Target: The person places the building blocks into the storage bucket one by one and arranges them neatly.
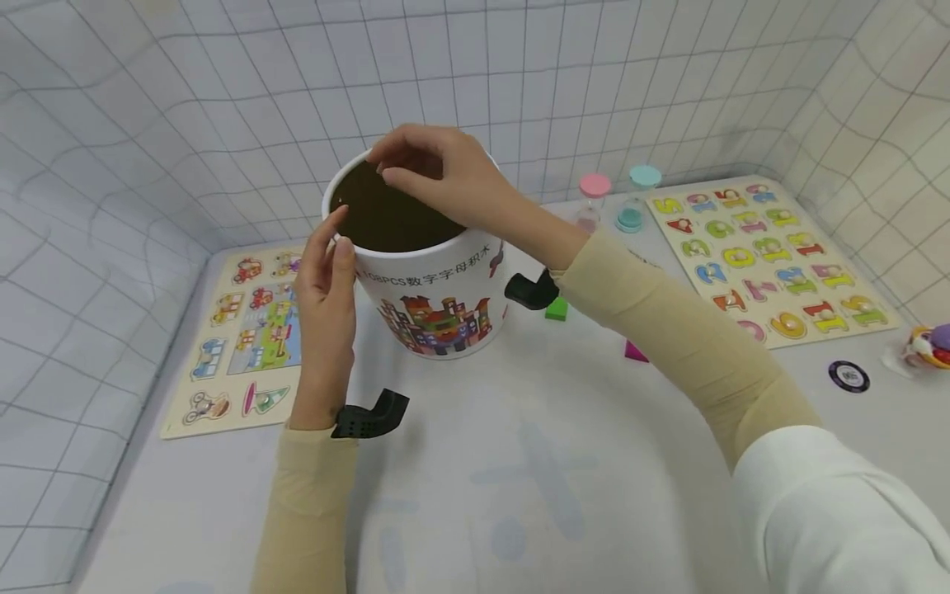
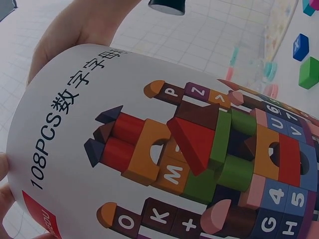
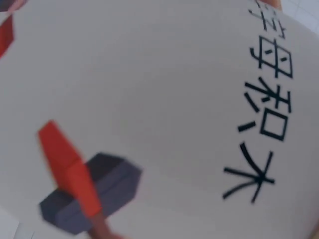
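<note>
the bucket [image 1: 438,289] stands upright near the back edge of the bench [image 1: 445,429]; the left grip [image 1: 322,289] holds its left rim, while the right grip [image 1: 454,177], loosely curled, seemingly empty, hangs over its mouth.

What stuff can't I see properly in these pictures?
- Bottom of the bucket: head view; its near wall and dark shadow hide it.
- Right side of the vehicle puzzle: head view; the left hand and bucket block it.
- Colourful toy: head view; cut off by the right edge.
- Red label: left wrist view; cut off by the bottom edge.
</note>
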{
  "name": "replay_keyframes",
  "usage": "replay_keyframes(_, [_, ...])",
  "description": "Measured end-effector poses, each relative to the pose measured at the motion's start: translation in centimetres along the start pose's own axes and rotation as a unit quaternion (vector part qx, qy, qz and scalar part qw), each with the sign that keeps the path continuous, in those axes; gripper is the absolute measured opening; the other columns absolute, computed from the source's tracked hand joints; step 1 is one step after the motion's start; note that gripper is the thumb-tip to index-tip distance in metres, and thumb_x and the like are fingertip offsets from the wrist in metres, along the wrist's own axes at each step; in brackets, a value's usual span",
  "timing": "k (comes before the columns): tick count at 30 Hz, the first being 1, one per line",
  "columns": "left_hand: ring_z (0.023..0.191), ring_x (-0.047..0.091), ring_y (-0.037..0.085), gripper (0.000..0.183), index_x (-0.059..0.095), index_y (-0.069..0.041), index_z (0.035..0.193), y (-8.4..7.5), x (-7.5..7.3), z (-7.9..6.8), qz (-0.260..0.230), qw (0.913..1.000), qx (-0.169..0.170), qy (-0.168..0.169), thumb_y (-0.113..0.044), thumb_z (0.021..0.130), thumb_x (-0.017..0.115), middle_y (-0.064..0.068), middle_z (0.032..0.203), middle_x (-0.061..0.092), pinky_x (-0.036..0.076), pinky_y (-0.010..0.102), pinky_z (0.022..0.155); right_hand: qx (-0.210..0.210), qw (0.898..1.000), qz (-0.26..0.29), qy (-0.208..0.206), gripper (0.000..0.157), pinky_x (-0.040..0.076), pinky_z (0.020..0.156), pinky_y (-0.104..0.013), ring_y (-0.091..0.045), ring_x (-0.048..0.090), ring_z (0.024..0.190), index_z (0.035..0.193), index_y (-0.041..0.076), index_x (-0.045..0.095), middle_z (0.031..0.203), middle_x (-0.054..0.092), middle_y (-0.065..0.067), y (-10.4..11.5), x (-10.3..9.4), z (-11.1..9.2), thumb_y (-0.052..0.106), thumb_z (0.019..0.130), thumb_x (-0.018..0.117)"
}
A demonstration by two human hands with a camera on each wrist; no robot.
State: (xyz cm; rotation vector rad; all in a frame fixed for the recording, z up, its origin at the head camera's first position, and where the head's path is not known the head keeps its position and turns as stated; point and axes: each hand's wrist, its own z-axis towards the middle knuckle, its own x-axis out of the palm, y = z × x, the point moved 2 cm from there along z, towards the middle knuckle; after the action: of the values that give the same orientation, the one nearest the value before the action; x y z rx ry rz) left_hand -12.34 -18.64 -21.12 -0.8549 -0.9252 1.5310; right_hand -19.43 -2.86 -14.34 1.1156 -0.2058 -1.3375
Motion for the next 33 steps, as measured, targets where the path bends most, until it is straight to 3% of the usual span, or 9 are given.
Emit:
replay_keyframes(5, [0.121,0.038,0.022,0.037,0.044,-0.016,0.130,0.0,0.0,0.1,0.000,1.0000,0.006,0.000,-0.021,0.094,0.043,0.006,0.135,0.038,0.028,0.035,0.102,-0.029,0.997,0.030,-0.064,0.023,0.044,0.087,-0.023,-0.016,0.056,0.098,0.107,-0.007,0.056,0.105,0.059,-0.015,0.6,-1.9,-3.4,0.001,0.086,0.054])
replay_keyframes(10, [0.121,0.039,0.023,0.036,0.045,-0.017,0.130,0.6,-0.2,0.5,-0.001,0.9997,0.022,0.001,-0.020,0.094,0.044,0.006,0.135,0.039,0.029,0.035,0.101,0.039,0.993,0.053,-0.098,0.026,0.044,0.088,-0.028,-0.018,0.054,0.101,0.111,-0.006,0.053,0.109,0.056,-0.015,-2.2,-4.7,-7.5,0.003,0.087,0.053])
replay_keyframes(13, [0.120,0.040,0.022,0.036,0.046,-0.019,0.129,1.1,-0.5,0.7,0.006,0.9998,0.019,-0.002,-0.022,0.093,0.045,0.003,0.135,0.039,0.029,0.035,0.101,0.121,0.990,0.031,-0.067,0.030,0.043,0.088,-0.030,-0.017,0.052,0.103,0.116,0.002,0.053,0.113,0.055,-0.010,-5.9,-6.1,-9.9,0.013,0.088,0.054])
replay_keyframes(15, [0.120,0.040,0.022,0.036,0.046,-0.020,0.129,1.5,-0.7,0.8,0.014,0.9998,0.017,-0.005,-0.024,0.093,0.045,0.002,0.135,0.039,0.030,0.035,0.101,0.180,0.983,0.000,-0.019,0.033,0.043,0.089,-0.032,-0.017,0.050,0.106,0.119,0.006,0.052,0.116,0.053,-0.007,-8.1,-6.3,-11.4,0.018,0.089,0.055])
replay_keyframes(18, [0.120,0.040,0.021,0.036,0.046,-0.022,0.129,1.8,-0.7,0.7,0.018,0.9997,0.011,-0.007,-0.027,0.093,0.045,0.001,0.134,0.040,0.030,0.035,0.100,0.231,0.970,-0.046,0.060,0.035,0.041,0.090,-0.038,-0.020,0.049,0.108,0.121,0.007,0.051,0.121,0.051,-0.007,-11.1,-5.7,-13.3,0.020,0.088,0.056])
replay_keyframes(21, [0.120,0.039,0.021,0.036,0.046,-0.022,0.129,1.7,-0.8,0.7,0.015,0.9998,0.006,-0.009,-0.026,0.093,0.045,0.001,0.134,0.040,0.029,0.035,0.101,0.248,0.962,-0.060,0.100,0.036,0.039,0.092,-0.040,-0.026,0.048,0.110,0.120,0.003,0.050,0.123,0.050,-0.012,-13.1,-4.3,-14.3,0.015,0.087,0.057])
replay_keyframes(25, [0.119,0.040,0.023,0.036,0.046,-0.019,0.129,0.9,-0.5,0.4,0.004,0.9999,0.007,-0.008,-0.024,0.094,0.044,0.005,0.132,0.042,0.029,0.035,0.100,0.259,0.955,-0.102,0.103,0.039,0.040,0.091,-0.040,-0.027,0.049,0.107,0.119,0.001,0.051,0.119,0.052,-0.014,-15.4,-2.9,-14.9,0.012,0.083,0.061])
replay_keyframes(30, [0.119,0.040,0.022,0.037,0.044,-0.015,0.130,0.0,-0.2,0.2,0.005,0.9999,0.009,-0.004,-0.021,0.094,0.043,0.008,0.133,0.041,0.030,0.034,0.101,0.263,0.934,-0.210,0.121,0.039,0.041,0.085,-0.038,-0.026,0.047,0.096,0.117,0.003,0.053,0.109,0.051,-0.014,-16.1,-1.2,-15.1,0.009,0.081,0.064])
replay_keyframes(33, [0.118,0.041,0.020,0.037,0.043,-0.013,0.131,0.0,-0.1,0.1,0.007,0.9999,0.009,-0.005,-0.020,0.094,0.042,0.008,0.133,0.041,0.030,0.033,0.100,0.254,0.926,-0.245,0.134,0.038,0.041,0.083,-0.037,-0.024,0.046,0.092,0.116,0.004,0.055,0.106,0.050,-0.014,-16.2,-0.4,-15.2,0.006,0.080,0.063])
